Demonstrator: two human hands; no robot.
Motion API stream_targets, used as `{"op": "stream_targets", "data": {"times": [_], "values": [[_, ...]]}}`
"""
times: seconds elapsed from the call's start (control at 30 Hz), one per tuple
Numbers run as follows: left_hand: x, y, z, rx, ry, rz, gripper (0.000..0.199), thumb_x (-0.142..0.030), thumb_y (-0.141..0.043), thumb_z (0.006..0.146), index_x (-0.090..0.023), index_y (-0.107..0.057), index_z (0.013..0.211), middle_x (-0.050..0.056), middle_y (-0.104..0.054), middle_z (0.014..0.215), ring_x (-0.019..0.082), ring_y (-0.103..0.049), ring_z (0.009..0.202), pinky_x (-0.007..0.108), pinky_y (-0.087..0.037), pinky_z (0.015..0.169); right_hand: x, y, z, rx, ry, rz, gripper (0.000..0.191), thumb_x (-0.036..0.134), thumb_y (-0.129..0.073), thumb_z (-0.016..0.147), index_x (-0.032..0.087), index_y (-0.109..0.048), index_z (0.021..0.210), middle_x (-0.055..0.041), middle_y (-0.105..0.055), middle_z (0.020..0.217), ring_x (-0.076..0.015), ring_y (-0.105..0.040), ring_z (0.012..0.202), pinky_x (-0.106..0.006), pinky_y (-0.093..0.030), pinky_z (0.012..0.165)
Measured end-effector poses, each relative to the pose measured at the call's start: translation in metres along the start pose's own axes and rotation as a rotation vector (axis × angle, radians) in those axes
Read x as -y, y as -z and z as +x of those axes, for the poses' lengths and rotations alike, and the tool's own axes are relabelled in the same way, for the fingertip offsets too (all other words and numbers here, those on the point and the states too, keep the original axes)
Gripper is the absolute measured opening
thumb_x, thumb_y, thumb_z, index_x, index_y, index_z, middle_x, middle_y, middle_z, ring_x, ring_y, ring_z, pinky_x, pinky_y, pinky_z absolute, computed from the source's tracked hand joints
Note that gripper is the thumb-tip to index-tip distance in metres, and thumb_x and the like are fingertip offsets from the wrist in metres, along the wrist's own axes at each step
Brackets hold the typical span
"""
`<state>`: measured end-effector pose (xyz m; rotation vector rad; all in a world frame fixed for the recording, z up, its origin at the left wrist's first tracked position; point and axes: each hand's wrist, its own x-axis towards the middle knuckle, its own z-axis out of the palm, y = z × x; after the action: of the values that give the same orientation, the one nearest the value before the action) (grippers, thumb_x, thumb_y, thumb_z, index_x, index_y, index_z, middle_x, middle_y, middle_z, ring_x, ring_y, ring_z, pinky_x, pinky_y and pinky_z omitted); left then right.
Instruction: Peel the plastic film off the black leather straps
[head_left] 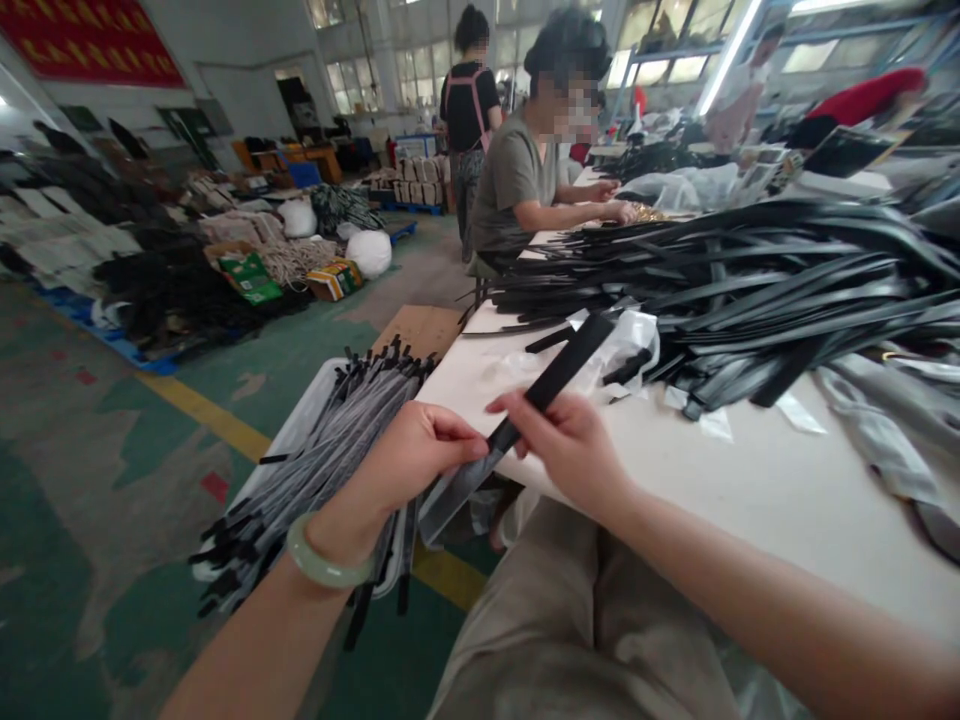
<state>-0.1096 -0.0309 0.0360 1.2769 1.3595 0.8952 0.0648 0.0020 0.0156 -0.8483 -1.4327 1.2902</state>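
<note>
A black strap [568,362] slants across the near edge of the white table, its lower part inside a clear plastic sleeve [454,498]. My left hand [427,445], a pale green bangle on its wrist, pinches the strap and sleeve where they meet. Higher up, my right hand [562,435] is closed around the black part. Left of my hands, a white bin [300,400] holds a heap of sleeved straps [337,450] with black ends. On the table beyond, a big pile of black straps [750,280] lies loose.
Crumpled clear plastic [637,345] lies on the white table [720,500] near the strap pile. A co-worker in a grey shirt [517,180] sits at the table's far left side. A cardboard box [420,330] stands behind the bin. Loaded blue pallets [135,350] rest on the floor.
</note>
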Motion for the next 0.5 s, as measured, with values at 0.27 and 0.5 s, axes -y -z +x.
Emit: {"op": "stream_targets", "data": {"times": [0.27,0.5], "values": [[0.021,0.025,-0.014,-0.055,0.056,-0.031,0.022,-0.031,-0.077,0.06,-0.01,-0.073,0.066,0.004,-0.062,0.053,0.011,-0.048,0.047,0.021,-0.032,0.048,0.006,-0.022,0.002,-0.06,0.092,-0.08,0.037,0.045,-0.055,0.087,0.013,-0.069,0.079,0.0039,-0.044,0.046,-0.0083,-0.04,0.044,-0.021,-0.031,0.044],[0.027,0.037,-0.035,-0.232,0.066,-0.011,0.015,-0.029,-0.074,0.059,-0.014,-0.073,0.06,0.002,-0.065,0.054,0.011,-0.05,0.05,0.02,-0.036,0.051,-0.023,-0.063,-0.016,0.172,0.007,-0.352,0.027,0.035,-0.057,0.085,0.015,-0.057,0.067,-0.0008,-0.057,0.058,-0.0105,-0.05,0.053,-0.019,-0.033,0.046]]}}
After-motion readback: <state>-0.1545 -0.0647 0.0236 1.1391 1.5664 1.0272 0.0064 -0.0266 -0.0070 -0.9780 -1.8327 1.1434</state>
